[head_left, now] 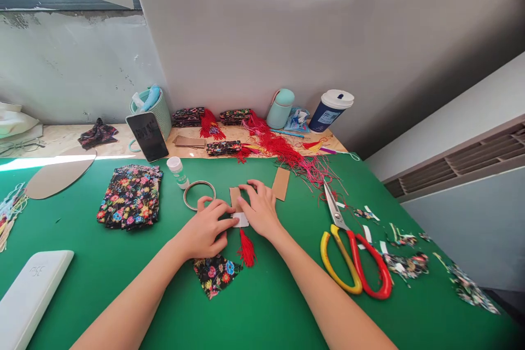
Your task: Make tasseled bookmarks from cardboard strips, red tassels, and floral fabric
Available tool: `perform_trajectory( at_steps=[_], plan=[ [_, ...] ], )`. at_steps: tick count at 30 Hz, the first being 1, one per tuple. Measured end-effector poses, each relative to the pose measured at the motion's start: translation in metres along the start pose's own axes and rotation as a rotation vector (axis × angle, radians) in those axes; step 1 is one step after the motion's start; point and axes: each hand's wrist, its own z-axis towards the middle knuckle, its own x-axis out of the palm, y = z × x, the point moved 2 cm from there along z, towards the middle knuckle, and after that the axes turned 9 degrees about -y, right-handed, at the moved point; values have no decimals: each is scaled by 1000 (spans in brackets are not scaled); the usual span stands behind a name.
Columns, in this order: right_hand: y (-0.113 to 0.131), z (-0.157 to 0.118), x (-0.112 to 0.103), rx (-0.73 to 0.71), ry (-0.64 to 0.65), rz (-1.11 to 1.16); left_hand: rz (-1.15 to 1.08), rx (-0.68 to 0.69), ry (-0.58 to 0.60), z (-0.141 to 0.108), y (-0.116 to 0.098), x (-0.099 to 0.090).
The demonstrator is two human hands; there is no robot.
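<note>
A small cardboard strip (235,194) lies on the green mat, with a white strip (241,221) across its lower end. Below it hangs a red tassel (246,250), flat on the mat. My left hand (208,228) presses thumb and fingertips on the left side, by the white strip. From the right, my right hand (260,209) holds the cardboard between thumb and curled fingers, hiding part of it. Partly beneath my left hand, a black floral fabric piece (217,278) rests flat. A roll of tape (199,195) sits just beyond my left hand.
Big scissors (338,219) with yellow and red handles lie at right, near fabric scraps (406,265). A second cardboard piece (281,184), a glue stick (178,172) and stacked floral fabric (130,197) surround the work. Behind stand a phone (147,136), a bottle (281,109) and a cup (331,111).
</note>
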Motion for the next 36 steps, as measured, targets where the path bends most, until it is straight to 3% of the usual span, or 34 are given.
perform_trajectory(
  at_steps=[6, 13, 20, 24, 27, 30, 34, 36],
  plan=[
    [8, 7, 4, -12, 1, -8, 9, -9, 23, -3, -2, -3],
    [17, 23, 6, 33, 8, 178, 46, -38, -56, -5, -2, -2],
    [13, 22, 1, 82, 53, 492, 58, -16, -37, -11, -5, -5],
    [1, 16, -2, 175, -57, 651, -137, -118, 33, -15, -1, -15],
    [-7, 14, -12, 223, -165, 725, -273, -181, 207, -18, -1, -19],
    [-8, 12, -26, 239, -264, 761, -238, -143, 323, -19, -7, -19],
    [-1, 6, -47, 204, -451, 745, -228, -133, 340, -19, -15, -21],
    [5, 1, -56, 118, -532, 681, -277, -172, 285, -18, -17, -23]
  ],
)
